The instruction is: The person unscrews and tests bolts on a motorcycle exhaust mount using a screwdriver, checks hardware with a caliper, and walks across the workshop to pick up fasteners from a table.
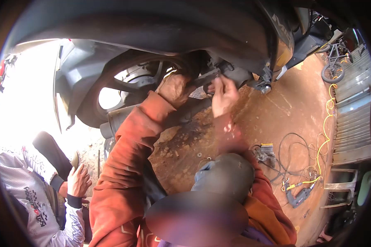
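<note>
A dark scooter [185,24] fills the top of the head view, its wheel [101,92] showing on the left. My left hand [175,89] is closed beside the tyre, at the left end of a flat grey bar [206,77]. Whether that bar is a tool or part of the scooter, I cannot tell. Near the bar's right end is my right hand [224,96], its fingers pinched together and smeared by motion. Anything small inside either grip is hidden. Below the left hand runs a dark cylinder [121,119] that looks like the exhaust.
A seated person [49,197] in a patterned white top is at lower left, hands together. On the brown floor [276,111] lie a grey glove [266,154], a power tool [297,197], dark cables and a yellow hose [327,119]. A bicycle [336,68] stands near corrugated metal [352,136].
</note>
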`<state>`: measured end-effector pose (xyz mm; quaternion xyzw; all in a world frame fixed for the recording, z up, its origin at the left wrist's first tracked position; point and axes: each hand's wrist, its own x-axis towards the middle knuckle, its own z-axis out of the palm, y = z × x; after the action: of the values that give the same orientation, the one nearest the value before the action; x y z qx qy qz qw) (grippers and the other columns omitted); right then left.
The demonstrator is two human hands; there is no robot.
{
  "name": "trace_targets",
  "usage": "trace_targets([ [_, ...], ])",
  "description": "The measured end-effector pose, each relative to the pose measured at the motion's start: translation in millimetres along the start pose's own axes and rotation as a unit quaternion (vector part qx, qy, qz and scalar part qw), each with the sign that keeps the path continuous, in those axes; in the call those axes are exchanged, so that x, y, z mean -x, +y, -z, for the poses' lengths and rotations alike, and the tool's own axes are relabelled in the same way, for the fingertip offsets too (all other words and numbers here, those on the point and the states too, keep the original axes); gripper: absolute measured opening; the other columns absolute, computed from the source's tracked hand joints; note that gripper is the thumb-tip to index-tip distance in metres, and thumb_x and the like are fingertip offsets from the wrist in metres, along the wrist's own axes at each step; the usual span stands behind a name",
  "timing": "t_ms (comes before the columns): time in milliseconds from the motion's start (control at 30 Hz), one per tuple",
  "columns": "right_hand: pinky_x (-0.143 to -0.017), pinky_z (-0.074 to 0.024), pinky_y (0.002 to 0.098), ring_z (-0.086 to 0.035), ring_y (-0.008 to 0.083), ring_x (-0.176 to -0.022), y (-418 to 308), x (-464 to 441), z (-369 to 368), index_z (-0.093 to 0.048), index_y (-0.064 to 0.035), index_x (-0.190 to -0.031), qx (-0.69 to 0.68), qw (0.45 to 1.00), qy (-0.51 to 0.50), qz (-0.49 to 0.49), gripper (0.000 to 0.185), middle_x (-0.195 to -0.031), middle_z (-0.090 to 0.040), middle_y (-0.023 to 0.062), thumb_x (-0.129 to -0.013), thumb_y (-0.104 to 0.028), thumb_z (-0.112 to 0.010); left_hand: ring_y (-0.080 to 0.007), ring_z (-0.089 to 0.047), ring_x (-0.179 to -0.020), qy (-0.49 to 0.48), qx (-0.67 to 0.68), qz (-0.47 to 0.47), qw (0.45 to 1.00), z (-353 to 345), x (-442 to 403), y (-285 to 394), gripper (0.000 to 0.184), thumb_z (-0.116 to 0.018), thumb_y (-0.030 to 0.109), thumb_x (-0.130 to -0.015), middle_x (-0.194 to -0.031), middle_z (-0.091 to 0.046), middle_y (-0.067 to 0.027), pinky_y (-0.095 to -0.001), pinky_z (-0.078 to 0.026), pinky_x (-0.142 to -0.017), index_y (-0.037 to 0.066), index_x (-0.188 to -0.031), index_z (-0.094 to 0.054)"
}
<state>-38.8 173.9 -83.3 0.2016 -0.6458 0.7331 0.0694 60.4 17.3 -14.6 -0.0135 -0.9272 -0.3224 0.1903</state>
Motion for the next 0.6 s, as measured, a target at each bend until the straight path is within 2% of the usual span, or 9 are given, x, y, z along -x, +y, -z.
trace_targets([
  [33,-0.060,-0.0503,0.0204,-0.060,0.0087,-0.074,3,8,0,-0.059,0.0061,-0.123,0.064,0.996,0.014,0.063,0.032,-0.085,-0.065,0.0064,-0.094,-0.008,-0.062,-0.0411,-0.064,-0.084,0.031,-0.015,-0.019,0.999,2,-1,2,0.027,-0.066,0.021,-0.084,-0.085,-0.065,-0.0260,-0.0467,-0.050,-0.076,-0.002,-0.098,-0.067],
  [67,-0.063,-0.0477,0.0193,-0.056,0.0058,-0.081,2,14,9,-0.046,-0.0013,-0.142,0.202,0.959,-0.031,0.197,0.049,-0.093,-0.062,0.0018,-0.095,-0.007,-0.060,-0.0411,-0.064,-0.084,0.036,-0.010,-0.017,0.999,6,-2,3,0.027,-0.066,0.021,-0.084,-0.085,-0.065,-0.0260,-0.0467,-0.050,-0.076,-0.002,-0.098,-0.067],
  [100,-0.063,-0.0477,0.0193,-0.056,0.0058,-0.081,-7,20,12,-0.046,-0.0013,-0.142,0.206,0.958,-0.036,0.198,0.049,-0.093,-0.062,0.0018,-0.095,-0.007,-0.060,-0.0398,-0.065,-0.083,0.007,0.058,0.025,0.998,15,-4,5,0.024,-0.066,0.019,-0.083,-0.083,-0.065,-0.0254,-0.0461,-0.050,-0.075,0.000,-0.097,-0.068],
  [167,-0.079,-0.0481,0.0247,-0.058,0.0120,-0.084,-23,28,11,-0.042,-0.0040,-0.145,-0.014,0.992,-0.097,-0.081,0.053,-0.098,-0.063,0.0075,-0.094,-0.005,-0.058,-0.0384,-0.066,-0.082,-0.024,0.126,0.065,0.990,20,-12,3,0.020,-0.065,0.017,-0.083,-0.082,-0.065,-0.0248,-0.0454,-0.050,-0.075,0.001,-0.095,-0.068],
  [233,-0.073,-0.0466,0.0225,-0.055,0.0093,-0.076,-15,25,12,-0.031,-0.0089,-0.151,0.056,0.991,-0.126,0.000,0.064,-0.093,-0.061,0.0048,-0.093,-0.002,-0.057,-0.0359,-0.068,-0.081,0.082,0.045,0.034,0.995,9,-25,-1,0.016,-0.064,0.013,-0.081,-0.081,-0.066,-0.0231,-0.0433,-0.051,-0.073,0.004,-0.093,-0.069],
  [300,-0.070,-0.0460,0.0219,-0.053,0.0080,-0.072,-27,33,12,-0.024,-0.0111,-0.154,0.051,0.983,-0.172,-0.031,0.073,-0.088,-0.059,0.0030,-0.090,0.002,-0.057,-0.0375,-0.068,-0.082,0.175,-0.029,-0.087,0.980,-14,-29,-5,0.015,-0.063,0.010,-0.080,-0.084,-0.067,-0.0232,-0.0435,-0.052,-0.072,0.004,-0.092,-0.069],
  [367,-0.071,-0.0466,0.0225,-0.053,0.0082,-0.072,-17,33,16,-0.021,-0.0116,-0.155,0.054,0.983,-0.172,-0.020,0.077,-0.086,-0.059,0.0028,-0.089,0.004,-0.057,-0.0399,-0.067,-0.084,0.176,0.068,0.092,0.978,-24,-40,16,0.012,-0.064,0.009,-0.080,-0.087,-0.068,-0.0219,-0.0453,-0.052,-0.074,0.004,-0.090,-0.068],
  [433,-0.071,-0.0472,0.0230,-0.054,0.0084,-0.072,-14,31,21,-0.018,-0.0121,-0.155,0.058,0.983,-0.172,-0.010,0.080,-0.084,-0.058,0.0025,-0.087,0.006,-0.057,-0.0421,-0.066,-0.087,0.204,0.050,0.096,0.973,-38,-54,14,0.013,-0.062,0.012,-0.081,-0.090,-0.069,-0.0219,-0.0467,-0.053,-0.077,0.004,-0.090,-0.069],
  [600,-0.075,-0.0480,0.0233,-0.057,0.0087,-0.081,-28,19,34,-0.025,-0.0111,-0.154,0.047,0.979,-0.192,-0.045,0.079,-0.099,-0.064,0.0064,-0.085,0.010,-0.057,-0.0415,-0.066,-0.093,0.181,-0.012,0.252,0.951,-53,-88,21,0.020,-0.059,0.017,-0.082,-0.092,-0.069,-0.0240,-0.0460,-0.055,-0.082,0.003,-0.086,-0.072],
])
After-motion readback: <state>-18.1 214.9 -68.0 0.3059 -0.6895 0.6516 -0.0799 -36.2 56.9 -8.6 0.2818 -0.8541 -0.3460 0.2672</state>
